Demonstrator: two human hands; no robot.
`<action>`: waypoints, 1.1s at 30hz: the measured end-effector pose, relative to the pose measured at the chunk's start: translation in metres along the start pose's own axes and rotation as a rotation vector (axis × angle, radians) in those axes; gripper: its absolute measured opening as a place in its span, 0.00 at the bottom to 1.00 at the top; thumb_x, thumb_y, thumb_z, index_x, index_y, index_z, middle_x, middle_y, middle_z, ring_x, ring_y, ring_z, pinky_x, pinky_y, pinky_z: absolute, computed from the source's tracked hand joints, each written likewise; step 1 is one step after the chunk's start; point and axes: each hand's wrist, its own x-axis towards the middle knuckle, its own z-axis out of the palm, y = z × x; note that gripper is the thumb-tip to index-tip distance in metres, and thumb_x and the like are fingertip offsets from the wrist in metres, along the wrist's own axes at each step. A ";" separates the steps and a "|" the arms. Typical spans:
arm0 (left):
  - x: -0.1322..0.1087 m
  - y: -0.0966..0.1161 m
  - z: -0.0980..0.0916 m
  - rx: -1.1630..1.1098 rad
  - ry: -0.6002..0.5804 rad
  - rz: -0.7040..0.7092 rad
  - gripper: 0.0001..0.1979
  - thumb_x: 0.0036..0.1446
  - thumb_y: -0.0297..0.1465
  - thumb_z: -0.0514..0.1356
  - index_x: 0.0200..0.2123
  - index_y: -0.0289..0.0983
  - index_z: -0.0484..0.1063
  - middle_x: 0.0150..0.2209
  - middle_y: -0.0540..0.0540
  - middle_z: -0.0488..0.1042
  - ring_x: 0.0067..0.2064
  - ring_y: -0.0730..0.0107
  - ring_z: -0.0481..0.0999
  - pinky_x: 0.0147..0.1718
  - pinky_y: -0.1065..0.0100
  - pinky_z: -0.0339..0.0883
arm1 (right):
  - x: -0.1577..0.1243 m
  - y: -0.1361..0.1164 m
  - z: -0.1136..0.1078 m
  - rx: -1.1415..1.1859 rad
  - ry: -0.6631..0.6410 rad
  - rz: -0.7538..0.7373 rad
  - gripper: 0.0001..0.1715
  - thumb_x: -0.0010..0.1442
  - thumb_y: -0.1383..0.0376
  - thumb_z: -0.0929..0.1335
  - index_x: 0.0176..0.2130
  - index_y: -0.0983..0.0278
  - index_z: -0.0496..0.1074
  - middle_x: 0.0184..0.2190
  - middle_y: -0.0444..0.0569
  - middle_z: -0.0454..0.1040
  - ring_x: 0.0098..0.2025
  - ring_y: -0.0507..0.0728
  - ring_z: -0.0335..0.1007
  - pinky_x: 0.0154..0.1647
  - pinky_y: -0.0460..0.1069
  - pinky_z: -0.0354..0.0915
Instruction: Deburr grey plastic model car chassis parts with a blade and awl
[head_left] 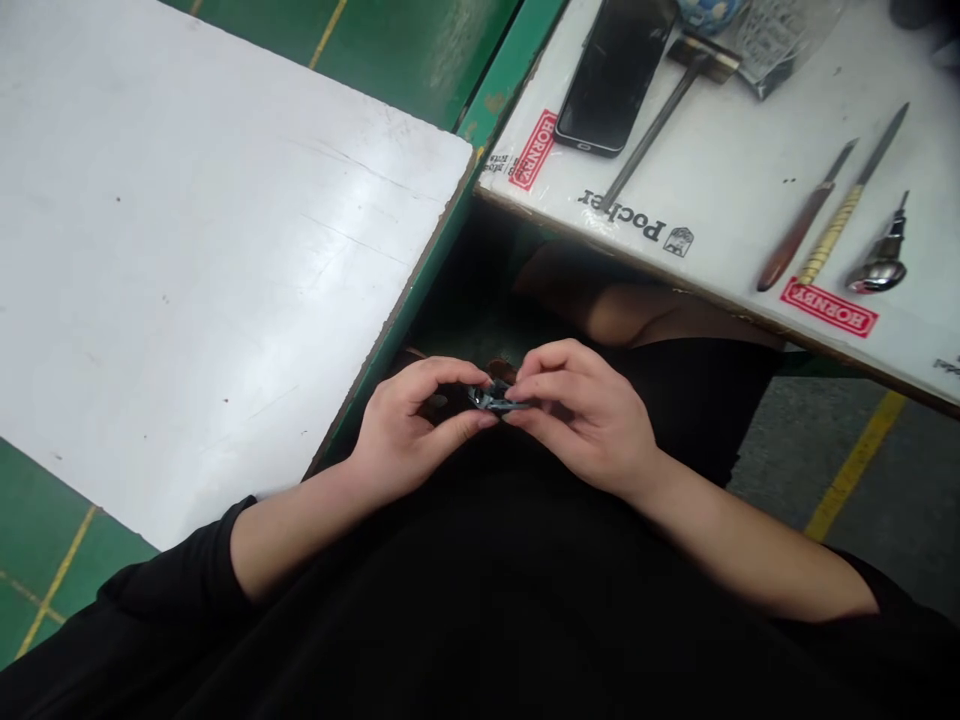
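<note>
Over my lap, both hands meet at a small dark grey-blue part (491, 401) with a shiny spot on it; its exact kind is too small to make out. My left hand (412, 415) pinches its left end between thumb and fingertips. From the other side, the thumb and fingers of my right hand (589, 415) close on its right end. The fingertips hide much of the part. Just behind it shows a small brownish rounded shape (501, 370), which I cannot identify.
A white board (225, 230) lies to the left. On the right-hand table (720, 200) are a phone (616, 75), a small hammer (664, 120), a brown-handled blade (806, 220), a file with a wrapped handle (855, 195), a round-handled driver (881, 260) and a plastic bag (780, 35).
</note>
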 end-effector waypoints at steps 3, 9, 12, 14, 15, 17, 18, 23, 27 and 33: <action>0.000 -0.001 -0.002 -0.053 -0.038 0.185 0.24 0.61 0.35 0.86 0.58 0.44 0.89 0.55 0.39 0.91 0.60 0.49 0.89 0.64 0.52 0.82 | -0.001 -0.001 -0.002 -0.073 0.035 -0.147 0.09 0.76 0.64 0.81 0.55 0.56 0.88 0.51 0.52 0.81 0.47 0.59 0.83 0.44 0.53 0.81; 0.000 -0.006 -0.002 -0.131 -0.003 0.244 0.21 0.59 0.31 0.87 0.53 0.44 0.88 0.57 0.39 0.90 0.60 0.50 0.89 0.63 0.52 0.84 | -0.002 -0.001 -0.002 -0.124 0.014 -0.238 0.10 0.77 0.65 0.81 0.56 0.57 0.87 0.49 0.52 0.81 0.44 0.57 0.82 0.41 0.53 0.80; -0.001 -0.006 -0.002 -0.172 0.010 0.216 0.19 0.58 0.28 0.87 0.48 0.42 0.85 0.57 0.40 0.87 0.58 0.53 0.89 0.59 0.54 0.86 | -0.001 -0.001 -0.002 -0.124 0.006 -0.247 0.09 0.77 0.64 0.81 0.56 0.58 0.86 0.48 0.52 0.81 0.43 0.57 0.81 0.41 0.52 0.80; -0.001 -0.004 -0.001 -0.204 0.002 0.177 0.19 0.59 0.26 0.86 0.46 0.41 0.83 0.57 0.40 0.86 0.57 0.55 0.89 0.57 0.56 0.86 | -0.001 -0.001 -0.002 -0.123 0.001 -0.242 0.10 0.77 0.64 0.81 0.56 0.58 0.86 0.48 0.51 0.81 0.43 0.57 0.82 0.41 0.53 0.81; -0.001 -0.003 -0.001 -0.219 -0.005 0.155 0.18 0.59 0.26 0.86 0.45 0.41 0.82 0.57 0.40 0.85 0.57 0.56 0.89 0.57 0.56 0.86 | 0.000 -0.002 -0.002 -0.123 0.002 -0.237 0.10 0.77 0.65 0.81 0.56 0.58 0.87 0.47 0.51 0.82 0.42 0.57 0.82 0.41 0.53 0.81; -0.001 -0.001 0.000 -0.271 -0.015 0.093 0.17 0.60 0.27 0.85 0.43 0.39 0.82 0.57 0.40 0.84 0.56 0.57 0.88 0.57 0.58 0.86 | 0.000 -0.003 -0.002 -0.118 0.011 -0.219 0.12 0.76 0.66 0.82 0.57 0.56 0.87 0.47 0.51 0.83 0.43 0.58 0.83 0.41 0.53 0.82; -0.001 0.000 0.001 -0.314 -0.022 0.046 0.16 0.61 0.28 0.85 0.42 0.39 0.81 0.56 0.40 0.84 0.55 0.59 0.88 0.56 0.59 0.86 | 0.000 -0.003 -0.002 -0.108 0.014 -0.203 0.12 0.75 0.66 0.82 0.57 0.55 0.87 0.47 0.50 0.83 0.43 0.58 0.84 0.42 0.54 0.82; 0.001 0.002 0.009 -0.618 -0.094 -0.336 0.18 0.71 0.43 0.79 0.50 0.39 0.80 0.49 0.43 0.87 0.46 0.66 0.89 0.47 0.66 0.86 | 0.001 -0.003 0.000 0.037 0.035 0.096 0.06 0.76 0.61 0.81 0.52 0.55 0.89 0.48 0.50 0.87 0.44 0.59 0.85 0.41 0.52 0.80; 0.004 0.005 0.012 -0.820 -0.160 -0.623 0.22 0.71 0.48 0.78 0.53 0.39 0.78 0.43 0.45 0.86 0.41 0.60 0.91 0.44 0.57 0.90 | 0.003 0.003 0.005 0.313 0.069 0.495 0.13 0.75 0.51 0.81 0.45 0.57 0.88 0.41 0.48 0.87 0.36 0.55 0.79 0.35 0.51 0.74; 0.008 0.006 0.010 -0.879 -0.171 -0.686 0.20 0.70 0.44 0.79 0.51 0.39 0.78 0.43 0.47 0.84 0.37 0.60 0.92 0.39 0.58 0.91 | 0.005 0.010 0.010 0.582 0.060 0.767 0.27 0.68 0.40 0.84 0.40 0.59 0.85 0.31 0.45 0.79 0.30 0.54 0.69 0.31 0.50 0.66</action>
